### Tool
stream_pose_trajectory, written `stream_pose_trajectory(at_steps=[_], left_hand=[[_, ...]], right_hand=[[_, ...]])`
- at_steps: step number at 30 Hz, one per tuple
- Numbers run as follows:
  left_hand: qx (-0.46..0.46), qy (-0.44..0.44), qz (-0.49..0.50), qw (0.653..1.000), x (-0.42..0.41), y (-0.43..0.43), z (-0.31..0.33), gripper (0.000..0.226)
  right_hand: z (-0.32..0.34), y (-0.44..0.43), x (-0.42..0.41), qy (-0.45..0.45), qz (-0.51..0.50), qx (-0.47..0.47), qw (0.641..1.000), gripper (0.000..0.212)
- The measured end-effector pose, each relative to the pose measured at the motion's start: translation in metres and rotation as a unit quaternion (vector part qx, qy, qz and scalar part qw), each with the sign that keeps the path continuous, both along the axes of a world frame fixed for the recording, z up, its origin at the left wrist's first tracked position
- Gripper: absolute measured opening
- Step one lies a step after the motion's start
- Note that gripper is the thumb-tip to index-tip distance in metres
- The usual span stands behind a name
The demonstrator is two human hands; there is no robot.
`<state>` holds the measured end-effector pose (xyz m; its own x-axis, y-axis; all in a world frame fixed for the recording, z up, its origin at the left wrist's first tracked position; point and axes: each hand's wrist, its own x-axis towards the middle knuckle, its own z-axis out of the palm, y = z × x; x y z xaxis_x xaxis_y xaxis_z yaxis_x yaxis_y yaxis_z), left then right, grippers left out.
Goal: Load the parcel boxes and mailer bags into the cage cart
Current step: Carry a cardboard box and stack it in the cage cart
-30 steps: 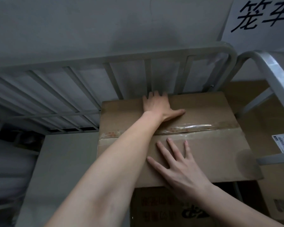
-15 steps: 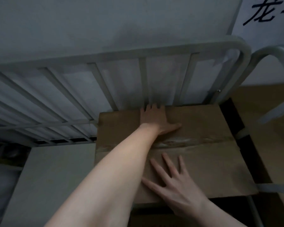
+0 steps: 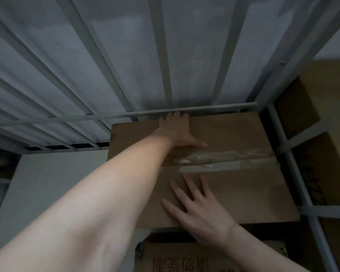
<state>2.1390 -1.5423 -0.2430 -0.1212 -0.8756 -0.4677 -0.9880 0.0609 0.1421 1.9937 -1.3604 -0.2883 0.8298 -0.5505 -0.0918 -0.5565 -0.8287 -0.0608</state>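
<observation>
Box (image 3: 243, 193), one, taped, under two flat spread hands: left hand (image 3: 175, 132), right hand (image 3: 202, 214).

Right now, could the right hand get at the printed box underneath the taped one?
Probably yes, its near end only: the right hand lies flat on the taped box, and the printed box sticks out uncovered just below the wrist.

Bare — left hand (image 3: 176, 132), right hand (image 3: 201, 213) (forearms (image 3: 106, 193) too)

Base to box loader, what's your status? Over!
Left hand flat on taped box, fingers at its far edge. Right hand flat on near half. Box tucked in cage cart corner, above printed box. Nothing blocking. Over.
</observation>
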Motion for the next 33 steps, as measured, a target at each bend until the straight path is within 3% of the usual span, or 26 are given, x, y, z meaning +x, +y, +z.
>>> stream_pose_trajectory(at_steps=[16,19,21,24,28,33], left_hand=[[-0.052,0.066,-0.020,0.996,-0.025,0.019,-0.004,0.113],[-0.057,0.174,0.024,0.983,-0.009,0.033,0.000,0.099],[-0.042,0.166,0.021,0.985,0.005,0.042,0.009,0.091],[-0.011,0.082,0.029,0.996,0.026,0.057,0.043,0.091],[-0.036,0.106,0.111,0.987,0.048,0.068,0.119,0.089],[0.004,0.039,0.110,0.993,0.073,0.084,0.255,0.085]], right_hand=[[0.006,0.014,-0.030,0.080,-0.050,0.075,0.993,0.104],[0.024,0.014,-0.016,0.108,-0.091,0.146,0.979,0.117],[0.040,0.010,-0.005,0.167,-0.119,0.244,0.948,0.117],[0.087,-0.001,0.013,0.207,-0.180,0.334,0.902,0.099],[0.165,-0.020,0.010,0.202,-0.225,0.228,0.925,0.075],[0.321,-0.063,-0.013,0.195,-0.296,0.145,0.924,0.069]])
